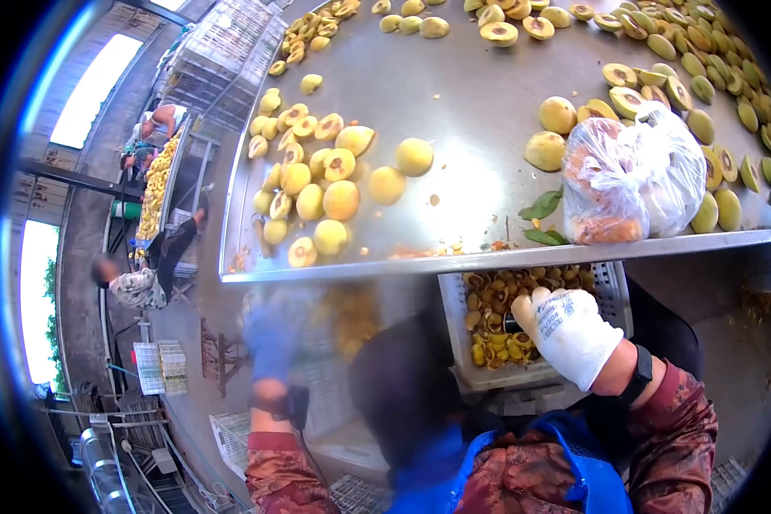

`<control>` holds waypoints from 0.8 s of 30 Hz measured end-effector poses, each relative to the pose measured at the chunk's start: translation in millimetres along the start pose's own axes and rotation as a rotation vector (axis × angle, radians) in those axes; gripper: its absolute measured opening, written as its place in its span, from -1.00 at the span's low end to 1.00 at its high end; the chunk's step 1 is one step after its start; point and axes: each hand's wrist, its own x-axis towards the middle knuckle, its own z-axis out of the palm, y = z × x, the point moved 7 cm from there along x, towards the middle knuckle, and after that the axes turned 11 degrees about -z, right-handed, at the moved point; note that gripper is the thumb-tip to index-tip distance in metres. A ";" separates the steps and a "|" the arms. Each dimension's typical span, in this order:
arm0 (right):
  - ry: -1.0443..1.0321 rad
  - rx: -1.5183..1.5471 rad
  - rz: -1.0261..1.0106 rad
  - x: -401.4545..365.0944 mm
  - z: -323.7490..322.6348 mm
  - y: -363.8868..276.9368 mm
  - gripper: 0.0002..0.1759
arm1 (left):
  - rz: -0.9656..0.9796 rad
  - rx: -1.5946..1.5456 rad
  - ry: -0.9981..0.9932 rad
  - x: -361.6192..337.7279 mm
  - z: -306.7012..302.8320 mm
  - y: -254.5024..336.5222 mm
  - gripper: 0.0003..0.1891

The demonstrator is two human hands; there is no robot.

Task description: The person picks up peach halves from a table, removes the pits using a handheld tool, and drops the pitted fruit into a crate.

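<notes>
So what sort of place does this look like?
Probably a fruit-processing workshop. Halved fruit lies in heaps on a big metal table, crates are stacked in the background, and other people are further off.

Left hand [270,338], blue-gloved, appears blurred at 8 o'clock; right hand [570,334], white-gloved, sits at 4 o'clock, fingers [527,310] curled.

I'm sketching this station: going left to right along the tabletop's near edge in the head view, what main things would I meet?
Cluster of yellow fruit → green leaves → filled plastic bag → greenish fruit.
</notes>
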 end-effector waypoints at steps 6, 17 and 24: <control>-0.059 0.028 -0.053 8.7 13.3 -6.3 -0.83 | 0.017 -0.669 -0.120 76.8 26.4 56.8 -0.39; 0.228 0.455 -0.088 13.2 -15.8 -6.8 -0.72 | -0.245 -1.303 -0.546 89.7 45.3 85.9 -0.46; 0.394 0.835 -0.057 19.6 -31.7 -4.0 -0.64 | -0.653 -2.801 -1.065 34.9 -30.1 156.6 -0.29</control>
